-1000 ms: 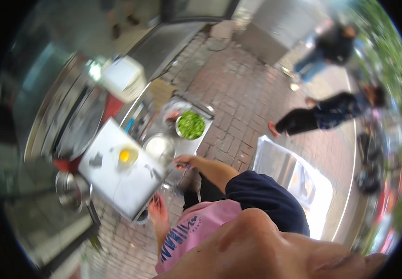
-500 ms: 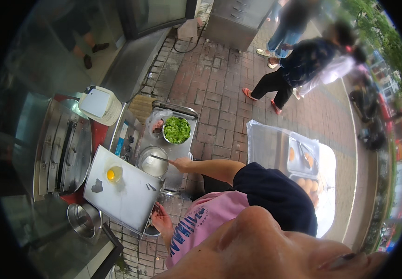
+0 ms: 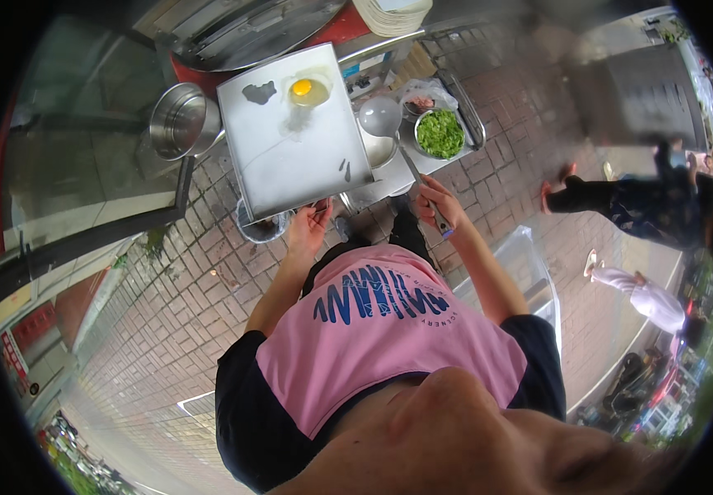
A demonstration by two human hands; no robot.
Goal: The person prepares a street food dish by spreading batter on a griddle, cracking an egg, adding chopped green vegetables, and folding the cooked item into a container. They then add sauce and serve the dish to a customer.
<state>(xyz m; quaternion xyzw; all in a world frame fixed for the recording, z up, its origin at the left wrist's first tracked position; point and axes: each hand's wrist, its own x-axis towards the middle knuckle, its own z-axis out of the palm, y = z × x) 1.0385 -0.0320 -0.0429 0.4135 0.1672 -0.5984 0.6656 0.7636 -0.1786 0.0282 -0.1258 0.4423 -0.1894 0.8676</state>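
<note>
My right hand (image 3: 440, 206) is wrapped round the handle of a long metal ladle (image 3: 414, 167). The ladle's bowl, whitish inside, hangs over a pot of white liquid (image 3: 378, 150), to the right of a flat metal tray (image 3: 290, 153). On the tray lies a raw egg (image 3: 303, 87) with a whole yolk in a spread of clear white, beside a dark wet patch. My left hand (image 3: 310, 229) is closed at the tray's front edge; its fingertips are partly hidden under the rim.
A bowl of chopped green leaves (image 3: 440, 134) stands on the right, by a plastic bag of pinkish filling (image 3: 419, 105). An empty-looking steel pot (image 3: 183, 121) sits left of the tray, and a bucket (image 3: 262, 224) below it. Passers-by (image 3: 645, 210) walk at the right.
My view has swung round toward the tray. The ladle's bowl has come up out of the pot in my right hand. My left hand stays at the tray's front edge.
</note>
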